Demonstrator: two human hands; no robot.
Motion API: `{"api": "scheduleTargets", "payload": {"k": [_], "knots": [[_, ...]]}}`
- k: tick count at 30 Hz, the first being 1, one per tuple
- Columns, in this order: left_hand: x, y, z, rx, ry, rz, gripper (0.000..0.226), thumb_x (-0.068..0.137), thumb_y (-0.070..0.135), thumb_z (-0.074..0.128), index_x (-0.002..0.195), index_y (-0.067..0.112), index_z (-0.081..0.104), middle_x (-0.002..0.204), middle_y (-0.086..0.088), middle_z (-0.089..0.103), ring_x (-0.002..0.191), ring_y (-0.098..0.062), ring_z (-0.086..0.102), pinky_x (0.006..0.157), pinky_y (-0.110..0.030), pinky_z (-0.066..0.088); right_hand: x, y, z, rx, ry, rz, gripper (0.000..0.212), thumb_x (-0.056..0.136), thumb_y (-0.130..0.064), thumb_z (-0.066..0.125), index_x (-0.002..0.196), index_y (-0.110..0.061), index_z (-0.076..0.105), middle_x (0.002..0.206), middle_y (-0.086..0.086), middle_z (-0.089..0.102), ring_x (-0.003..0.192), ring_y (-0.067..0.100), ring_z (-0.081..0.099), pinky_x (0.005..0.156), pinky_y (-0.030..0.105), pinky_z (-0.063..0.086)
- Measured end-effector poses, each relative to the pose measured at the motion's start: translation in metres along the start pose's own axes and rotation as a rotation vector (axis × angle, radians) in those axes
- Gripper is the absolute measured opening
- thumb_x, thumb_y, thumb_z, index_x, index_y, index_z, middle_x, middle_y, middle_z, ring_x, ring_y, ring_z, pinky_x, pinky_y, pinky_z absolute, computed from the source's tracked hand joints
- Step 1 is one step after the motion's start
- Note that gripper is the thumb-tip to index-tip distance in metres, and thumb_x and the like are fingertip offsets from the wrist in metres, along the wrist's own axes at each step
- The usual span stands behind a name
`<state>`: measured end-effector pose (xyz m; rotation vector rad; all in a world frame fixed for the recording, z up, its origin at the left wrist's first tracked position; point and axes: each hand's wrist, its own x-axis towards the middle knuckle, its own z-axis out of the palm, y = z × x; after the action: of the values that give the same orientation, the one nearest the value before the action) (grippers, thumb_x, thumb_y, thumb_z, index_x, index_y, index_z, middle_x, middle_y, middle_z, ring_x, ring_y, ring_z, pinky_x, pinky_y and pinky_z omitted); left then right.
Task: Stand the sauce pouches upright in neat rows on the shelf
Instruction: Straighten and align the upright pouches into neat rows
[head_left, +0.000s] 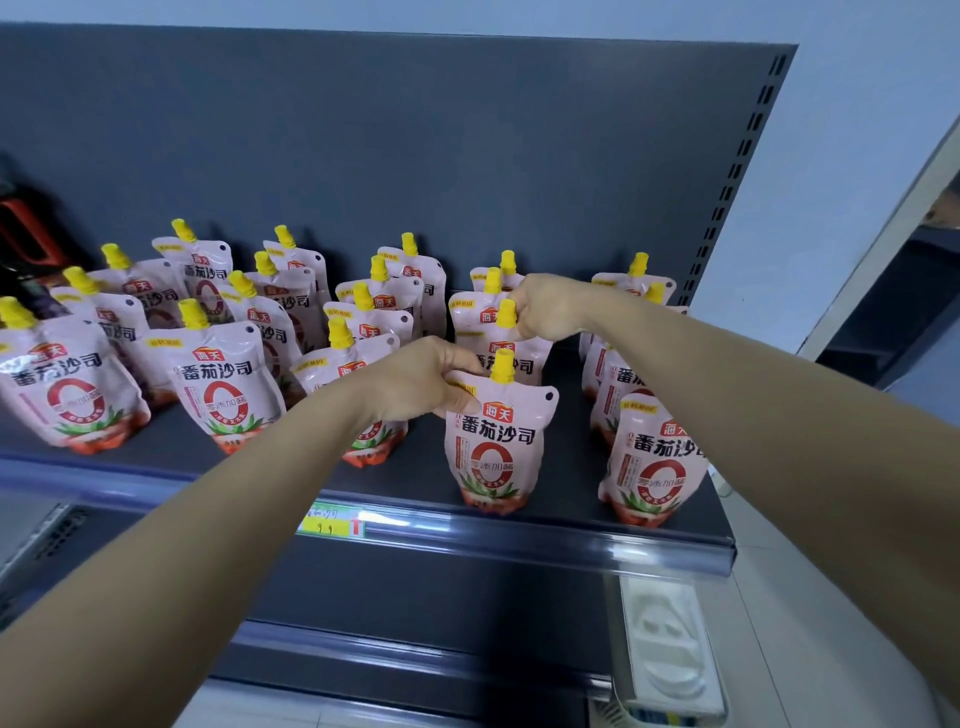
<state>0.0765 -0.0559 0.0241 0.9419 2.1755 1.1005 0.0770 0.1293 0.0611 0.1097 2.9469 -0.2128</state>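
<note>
Several pink sauce pouches with yellow caps stand upright in rows on a dark grey shelf (426, 478). My left hand (415, 382) grips the top left corner of the front pouch (496, 447), which stands near the shelf's front edge. My right hand (545, 312) pinches the yellow spout of the pouch behind it (501, 340). Two more pouches stand behind that one in the same row. Further rows stand to the left (223, 384) and one to the right (652, 467).
The shelf's dark back panel (415, 156) rises behind the pouches. A green and yellow price tag (332, 519) sits on the front rail. A dark red object (26, 234) is at the far left. A white moulded object (670, 649) lies below right.
</note>
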Motion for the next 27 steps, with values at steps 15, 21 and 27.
{"api": "scheduleTargets", "payload": {"k": [15, 21, 27], "knots": [[-0.004, -0.009, -0.001, 0.012, 0.057, 0.002, 0.025, 0.076, -0.003, 0.069, 0.068, 0.020, 0.064, 0.072, 0.007, 0.067, 0.065, -0.001, 0.064, 0.056, -0.011, 0.051, -0.004, 0.000, -0.004, 0.043, -0.036, 0.014, 0.038, 0.091, -0.018, 0.060, 0.058, -0.013, 0.042, 0.060, 0.000, 0.040, 0.055, 0.014, 0.039, 0.052, 0.023, 0.033], [-0.005, -0.010, 0.000, 0.023, 0.088, 0.015, 0.028, 0.076, -0.003, 0.070, 0.064, 0.022, 0.063, 0.068, 0.009, 0.066, 0.059, 0.003, 0.062, 0.052, -0.007, 0.047, -0.005, -0.003, -0.001, 0.022, -0.010, 0.017, 0.038, 0.091, -0.020, 0.060, 0.058, -0.015, 0.043, 0.062, -0.001, 0.041, 0.061, 0.015, 0.041, 0.052, 0.021, 0.032], [-0.005, -0.011, 0.000, 0.057, 0.075, 0.032, 0.022, 0.075, 0.001, 0.072, 0.069, 0.020, 0.064, 0.076, 0.007, 0.068, 0.072, -0.003, 0.064, 0.061, -0.013, 0.051, -0.012, -0.001, 0.000, 0.089, -0.008, 0.000, 0.032, 0.092, -0.019, 0.058, 0.063, -0.009, 0.049, 0.065, -0.003, 0.037, 0.069, 0.018, 0.042, 0.058, 0.024, 0.035]]}}
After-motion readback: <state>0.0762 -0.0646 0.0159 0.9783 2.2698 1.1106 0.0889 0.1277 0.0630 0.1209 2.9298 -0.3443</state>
